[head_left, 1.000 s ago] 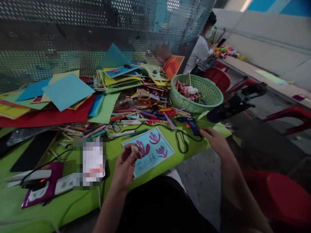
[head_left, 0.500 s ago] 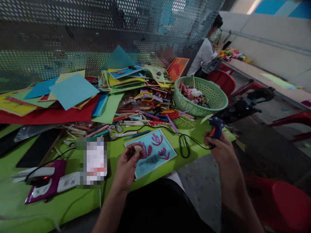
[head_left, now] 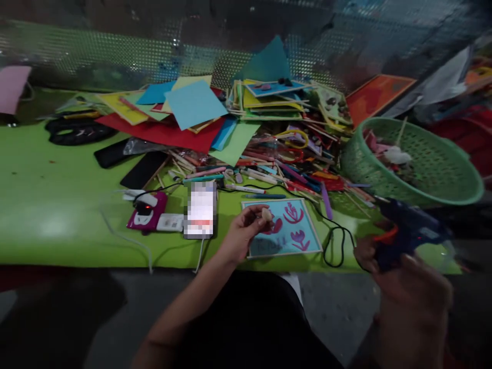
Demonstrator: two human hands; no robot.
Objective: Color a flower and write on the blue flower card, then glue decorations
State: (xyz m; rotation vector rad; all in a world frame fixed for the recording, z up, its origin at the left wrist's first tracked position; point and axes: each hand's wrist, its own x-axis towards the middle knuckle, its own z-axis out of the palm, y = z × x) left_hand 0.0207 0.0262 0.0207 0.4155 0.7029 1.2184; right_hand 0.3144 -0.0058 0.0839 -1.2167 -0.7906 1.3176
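My left hand (head_left: 240, 236) pinches a small pale stone or shell (head_left: 266, 214) between thumb and fingertips; its exact kind I cannot make out. Under that hand lies a light-blue picture card (head_left: 310, 228) with a thin pale frame and purple-red painted flowers, partly covered by my fingers. Off to the right, my right hand (head_left: 415, 279) is wrapped round a dark blue glue gun (head_left: 413, 228) with an orange trigger, its nozzle pointing left. Motion blurs this hand. A black cord (head_left: 336, 256) lies looped on the table between the card and the gun.
A green basket (head_left: 434, 192) holds mixed craft bits at the right. Coloured paper sheets (head_left: 196, 105), framed cards and heaped pens and sticks (head_left: 269, 174) line the back. A lit phone (head_left: 200, 210) and a purple power strip (head_left: 148, 218) with plugs lie left on the green table (head_left: 69, 205).
The view has swung left, so the table's left part shows and the person at the far right is no longer visible. The glue gun now points left, nearer the camera. Both holds are unchanged.
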